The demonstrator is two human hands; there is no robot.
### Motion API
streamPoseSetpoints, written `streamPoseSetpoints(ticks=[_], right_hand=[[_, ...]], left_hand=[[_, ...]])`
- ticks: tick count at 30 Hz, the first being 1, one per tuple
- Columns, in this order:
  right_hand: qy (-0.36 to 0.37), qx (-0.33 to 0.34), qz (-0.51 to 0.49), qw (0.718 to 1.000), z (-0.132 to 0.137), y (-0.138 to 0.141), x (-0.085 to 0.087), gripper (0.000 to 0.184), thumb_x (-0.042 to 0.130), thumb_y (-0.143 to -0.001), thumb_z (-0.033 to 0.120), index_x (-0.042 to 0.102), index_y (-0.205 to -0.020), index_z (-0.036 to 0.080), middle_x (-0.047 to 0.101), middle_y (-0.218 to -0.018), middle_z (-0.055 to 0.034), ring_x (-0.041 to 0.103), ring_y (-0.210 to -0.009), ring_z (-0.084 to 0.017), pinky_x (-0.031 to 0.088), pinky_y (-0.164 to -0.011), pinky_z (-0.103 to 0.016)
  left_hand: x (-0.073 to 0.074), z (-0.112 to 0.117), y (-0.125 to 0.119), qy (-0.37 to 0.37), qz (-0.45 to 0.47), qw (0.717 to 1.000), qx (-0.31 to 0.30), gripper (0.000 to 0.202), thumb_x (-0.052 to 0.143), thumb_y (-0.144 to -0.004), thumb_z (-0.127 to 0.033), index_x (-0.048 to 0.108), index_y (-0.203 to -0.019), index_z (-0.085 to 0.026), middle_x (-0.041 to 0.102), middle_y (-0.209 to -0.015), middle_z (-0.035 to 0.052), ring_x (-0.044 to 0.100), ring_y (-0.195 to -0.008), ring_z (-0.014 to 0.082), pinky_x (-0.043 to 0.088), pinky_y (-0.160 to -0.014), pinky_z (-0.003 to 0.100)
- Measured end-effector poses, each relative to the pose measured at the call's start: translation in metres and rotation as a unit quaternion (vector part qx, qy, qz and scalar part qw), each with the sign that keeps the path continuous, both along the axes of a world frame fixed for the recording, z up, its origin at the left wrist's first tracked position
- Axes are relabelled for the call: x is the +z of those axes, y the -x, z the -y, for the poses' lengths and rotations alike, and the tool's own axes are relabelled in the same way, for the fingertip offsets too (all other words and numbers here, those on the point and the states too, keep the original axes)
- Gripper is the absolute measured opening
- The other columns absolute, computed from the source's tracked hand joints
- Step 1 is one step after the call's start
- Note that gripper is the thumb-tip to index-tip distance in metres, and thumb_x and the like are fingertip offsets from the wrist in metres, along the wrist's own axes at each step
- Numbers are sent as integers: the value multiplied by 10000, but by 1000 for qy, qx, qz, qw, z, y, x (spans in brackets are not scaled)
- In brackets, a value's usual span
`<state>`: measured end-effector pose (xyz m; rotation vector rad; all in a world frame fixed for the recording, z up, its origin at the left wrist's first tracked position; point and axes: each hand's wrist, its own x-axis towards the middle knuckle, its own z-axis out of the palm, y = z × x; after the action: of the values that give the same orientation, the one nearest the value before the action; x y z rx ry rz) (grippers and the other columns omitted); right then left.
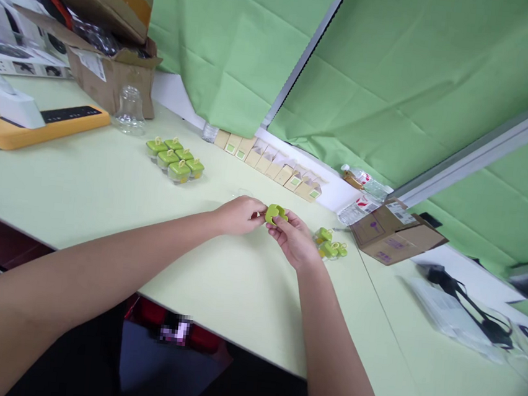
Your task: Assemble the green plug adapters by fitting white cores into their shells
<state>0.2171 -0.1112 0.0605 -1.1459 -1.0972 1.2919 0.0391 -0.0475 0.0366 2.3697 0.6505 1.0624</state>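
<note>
My right hand (294, 238) grips a small green plastic lid (275, 213), hollow side showing, above the middle of the table. My left hand (240, 215) is closed, its thumb and fingertips pinched together at the lid's left edge; what lies between them is too small to make out. Just behind my left hand a clear plastic piece (242, 193) rests on the table, partly hidden. To the left stands a block of several small clear containers with green lids (174, 157) and loop handles. Smaller green-lidded containers (331, 247) sit right of my right hand.
A row of small cardboard boxes (267, 161) lines the back edge by the green curtain. At left are an orange power strip (60, 127), a clear bottle (130, 109) and open cartons (112, 77). At right are plastic bottles (362, 195), a carton (393, 235) and black cables (472, 311).
</note>
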Motion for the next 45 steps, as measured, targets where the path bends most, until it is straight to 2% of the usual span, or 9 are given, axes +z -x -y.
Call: streamPoseSetpoints(ticks=[9, 16, 23, 28, 31, 33, 37, 40, 45], right_hand=[[-30, 4, 2, 1000, 2, 3, 5, 269, 870, -668, 314, 738, -876, 204, 693, -817, -8, 607, -685, -115, 496, -634, -248], [-24, -4, 12, 1000, 4, 7, 7, 269, 860, -657, 304, 695, -849, 210, 668, -786, 7, 602, -673, -117, 475, -625, -255], [-9, -13, 28, 999, 3, 6, 4, 372, 834, -658, 313, 613, -951, 258, 643, -783, 43, 562, -625, -100, 431, -577, -235], [-44, -44, 105, 993, 0, 3, 2, 331, 733, -752, 450, 626, -1004, 263, 584, -810, 27, 511, -624, -109, 354, -498, -219], [-105, -123, 270, 949, -3, -9, -5, 396, 604, -839, 565, 647, -1075, 251, 618, -995, -45, 573, -771, -165, 440, -572, -259], [-113, -199, 411, 883, -6, -19, -14, 454, 562, -865, 574, 666, -1135, 224, 611, -1135, -109, 594, -848, -198, 485, -694, -317], [-70, -174, 587, 787, -11, -32, -29, 350, 512, -912, 462, 723, -978, 191, 659, -928, -115, 611, -848, -227, 455, -780, -343], [-58, -132, 611, 779, -14, -30, -32, 290, 497, -909, 399, 708, -914, 200, 676, -839, -81, 610, -786, -210, 435, -718, -310], [-84, -151, 545, 821, -15, -20, -28, 279, 591, -828, 387, 679, -1008, 193, 681, -971, -69, 619, -778, -182, 473, -789, -336]], left_hand=[[2, -7, -1, 69, -31, 997, -21, 220, 503, -847, -202, 723, -850, -187, 736, -800, 0, 623, -678, 131, 418, -647, 244], [0, -3, 2, 54, -40, 998, -16, 213, 491, -860, -195, 687, -780, -174, 670, -696, 3, 564, -617, 127, 389, -606, 248], [-1, 4, -2, 47, 39, 997, -51, 127, 502, -878, -185, 626, -853, -176, 655, -851, 18, 576, -762, 135, 432, -700, 246], [4, 11, -4, 58, 47, 996, -44, 214, 402, -951, -226, 554, -808, -180, 606, -779, 7, 538, -704, 134, 397, -658, 259], [12, 12, -1, 52, 37, 998, -16, 212, 378, -951, -218, 526, -802, -192, 584, -759, 6, 514, -680, 145, 378, -642, 277], [24, 12, 1, 53, 29, 998, 1, 226, 363, -945, -202, 508, -772, -197, 574, -738, 10, 502, -663, 154, 367, -632, 290], [56, 32, 12, 72, -24, 996, 51, 260, 378, -923, -193, 445, -672, -206, 534, -669, 21, 473, -609, 168, 313, -575, 318], [63, 72, 30, 80, -13, 994, 74, 260, 386, -925, -209, 433, -669, -215, 525, -658, 18, 477, -617, 177, 317, -581, 325], [22, 129, 64, 172, 129, 968, 129, 292, 331, -971, -246, 418, -693, -221, 475, -638, -8, 453, -598, 161, 323, -579, 314]])
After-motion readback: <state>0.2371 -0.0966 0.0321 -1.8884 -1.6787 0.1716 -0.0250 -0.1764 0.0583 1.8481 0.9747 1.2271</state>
